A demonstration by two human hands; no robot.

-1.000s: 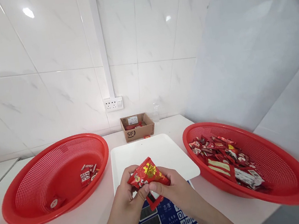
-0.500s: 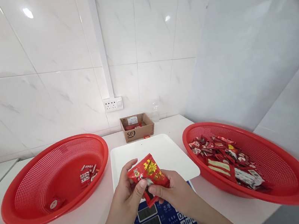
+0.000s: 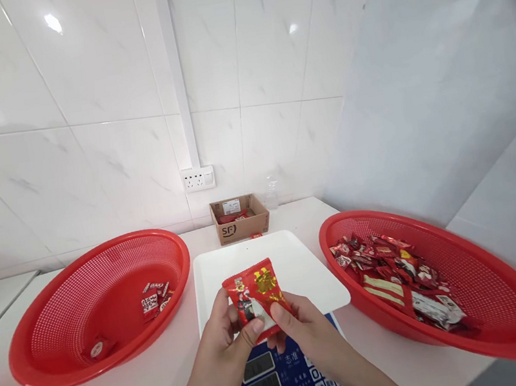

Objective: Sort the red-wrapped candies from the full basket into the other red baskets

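Between both hands is a red snack packet (image 3: 254, 294) with gold print, held up with its printed face toward me. My left hand (image 3: 227, 338) pinches its lower left side with the thumb in front. On the right side, my right hand (image 3: 298, 323) grips it, thumb across the front and fingers behind. Below and behind the hands is a digital scale (image 3: 287, 377) with a blue panel, its display digits too dim to read. The scale's white weighing tray (image 3: 298, 258) lies behind the packet and carries nothing that I can see.
At left stands a red plastic basket (image 3: 35, 365) with several small packets in it. Another red basket (image 3: 515, 335) at right holds a heap of wrapped snacks. A cardboard box (image 3: 246, 227) with red packets and a clear plastic bottle (image 3: 270, 192) stand by the tiled wall.
The packet has been turned more upright and flatter toward me, and the thumbs have shifted on it. The whole view has moved slightly; the baskets and box look unchanged.
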